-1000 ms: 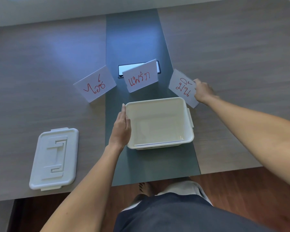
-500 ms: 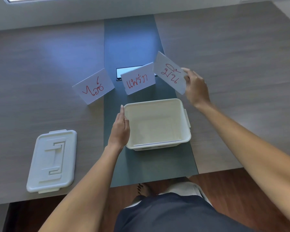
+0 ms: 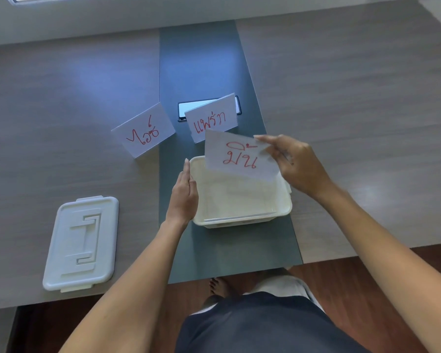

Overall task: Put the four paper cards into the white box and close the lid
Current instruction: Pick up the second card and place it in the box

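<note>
A right hand [image 3: 299, 166] pinches a paper card [image 3: 239, 156] tilted over the far rim of the white box [image 3: 242, 217], which a flat, open left hand [image 3: 185, 194] steadies; released early, the card could catch the rim and slide outside.

A white box [image 3: 242, 200] sits open on the dark centre strip of a table [image 3: 341, 98], its mouth mostly unobstructed. The left hand [image 3: 183, 197] rests flat against the box's left wall, blocking approach from that side. The right hand [image 3: 298, 166] holds a paper card [image 3: 237, 159] tilted over the far rim of the box, covering the back part of the opening. Just behind the box stand two more cards, one left [image 3: 144, 133] and one centre [image 3: 211, 118], with a phone [image 3: 189, 110] behind the centre card. The lid [image 3: 83, 243] lies well apart at left. The tabletop to the right is open.
</note>
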`<action>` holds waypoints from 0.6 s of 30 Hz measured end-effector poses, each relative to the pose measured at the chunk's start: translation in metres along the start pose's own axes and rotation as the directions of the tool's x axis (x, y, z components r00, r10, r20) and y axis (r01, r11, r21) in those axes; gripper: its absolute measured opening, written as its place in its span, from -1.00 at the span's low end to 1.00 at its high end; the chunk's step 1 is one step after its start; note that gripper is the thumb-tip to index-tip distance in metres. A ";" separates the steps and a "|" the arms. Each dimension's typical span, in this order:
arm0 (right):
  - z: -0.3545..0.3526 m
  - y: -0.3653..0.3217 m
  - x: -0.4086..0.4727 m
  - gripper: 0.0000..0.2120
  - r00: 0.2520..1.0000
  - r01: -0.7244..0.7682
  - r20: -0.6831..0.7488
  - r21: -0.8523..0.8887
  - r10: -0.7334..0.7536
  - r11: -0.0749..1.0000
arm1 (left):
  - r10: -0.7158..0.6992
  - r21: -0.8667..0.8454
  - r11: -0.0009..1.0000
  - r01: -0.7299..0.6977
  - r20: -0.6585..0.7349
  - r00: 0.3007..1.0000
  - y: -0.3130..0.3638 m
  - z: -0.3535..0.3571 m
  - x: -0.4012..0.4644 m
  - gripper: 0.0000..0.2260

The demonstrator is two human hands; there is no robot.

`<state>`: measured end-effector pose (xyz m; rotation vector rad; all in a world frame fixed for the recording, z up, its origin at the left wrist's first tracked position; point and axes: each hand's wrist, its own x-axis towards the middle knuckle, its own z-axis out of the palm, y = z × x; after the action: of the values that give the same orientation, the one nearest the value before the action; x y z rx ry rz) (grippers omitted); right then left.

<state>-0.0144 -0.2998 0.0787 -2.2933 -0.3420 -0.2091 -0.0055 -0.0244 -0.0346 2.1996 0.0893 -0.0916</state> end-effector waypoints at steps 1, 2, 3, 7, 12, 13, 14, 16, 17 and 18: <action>0.005 0.001 -0.007 -0.66 1.000 -0.010 0.018 0.006 0.010 1.000 | -0.001 -0.005 1.000 0.001 -0.002 1.000 0.000 0.000 0.000 -0.54; 0.010 0.002 -0.013 -0.66 0.999 -0.026 0.038 0.013 0.026 1.000 | -0.002 -0.014 1.000 0.002 -0.002 1.000 0.000 0.000 0.000 -0.54; 0.015 0.003 -0.019 -0.66 0.997 -0.042 0.061 0.012 0.042 0.999 | -0.003 -0.025 1.000 0.003 0.000 1.000 0.000 0.000 0.000 -0.54; 0.031 0.012 -0.039 -0.67 0.975 -0.087 0.206 -0.013 0.088 0.996 | -0.001 -0.052 0.999 0.001 0.000 1.000 0.000 0.001 -0.001 -0.55; 0.047 0.019 -0.059 -0.66 0.916 -0.119 0.380 -0.041 0.126 0.992 | -0.006 -0.056 0.998 0.005 -0.008 1.000 -0.002 0.002 0.000 -0.54; 0.050 0.020 -0.062 -0.66 0.901 -0.129 0.412 -0.044 0.136 0.991 | -0.007 -0.051 0.999 0.006 -0.009 1.000 -0.002 0.002 0.000 -0.54; 0.052 0.022 -0.065 -0.66 0.884 -0.147 0.443 -0.040 0.150 0.988 | -0.004 -0.048 0.999 0.004 -0.011 1.000 -0.002 0.002 0.000 -0.54; 0.054 0.024 -0.067 -0.71 0.853 -0.199 0.488 -0.022 0.184 0.980 | 0.003 -0.049 0.999 -0.003 -0.011 1.000 -0.002 0.002 0.001 -0.55; 0.054 0.025 -0.067 -0.73 0.844 -0.221 0.499 -0.013 0.198 0.975 | 0.004 -0.052 0.999 -0.004 -0.008 1.000 -0.002 0.003 0.001 -0.55; 0.055 0.025 -0.066 -0.76 0.840 -0.235 0.502 -0.010 0.208 0.972 | 0.003 -0.055 0.998 -0.004 -0.006 1.000 -0.003 0.003 0.001 -0.55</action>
<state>-0.0668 -0.2875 0.0079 -2.2852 -0.3309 0.5218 -0.0053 -0.0249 -0.0383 2.1448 0.0903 -0.0797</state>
